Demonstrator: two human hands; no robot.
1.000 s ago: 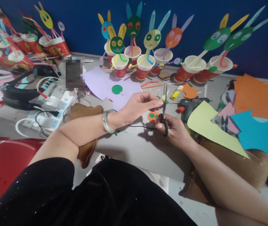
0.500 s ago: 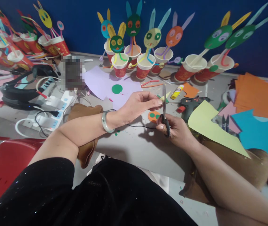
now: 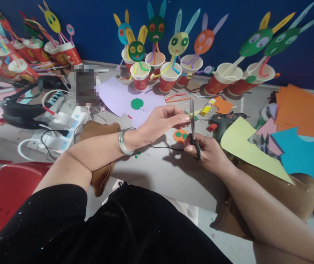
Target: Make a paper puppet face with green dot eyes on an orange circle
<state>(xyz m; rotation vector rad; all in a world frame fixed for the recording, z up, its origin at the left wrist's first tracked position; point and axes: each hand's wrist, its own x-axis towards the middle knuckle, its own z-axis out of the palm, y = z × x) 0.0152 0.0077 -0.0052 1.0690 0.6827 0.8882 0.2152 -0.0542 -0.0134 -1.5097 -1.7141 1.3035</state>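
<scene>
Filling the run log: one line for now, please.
left hand: pinches yellow paper piece | right hand: holds scissors | orange disc: on table, two green dots

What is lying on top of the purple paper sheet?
On the purple sheet lies a green circle; a small pink scrap shows at its near edge. The left hand covers another part, so anything there cannot be seen.

A grey table (image 3: 151,168) is extending beneath and around the grip on the scissors (image 3: 192,128). Just left of that grip, an orange disc (image 3: 176,139) is lying flat; farther left, a purple sheet (image 3: 118,97) and a white power strip (image 3: 71,128) are resting. Beyond the grip, red paper cups (image 3: 168,85) are standing; beyond it rightward, a glue stick (image 3: 208,107) and a glue gun (image 3: 221,124) are lying.
</scene>
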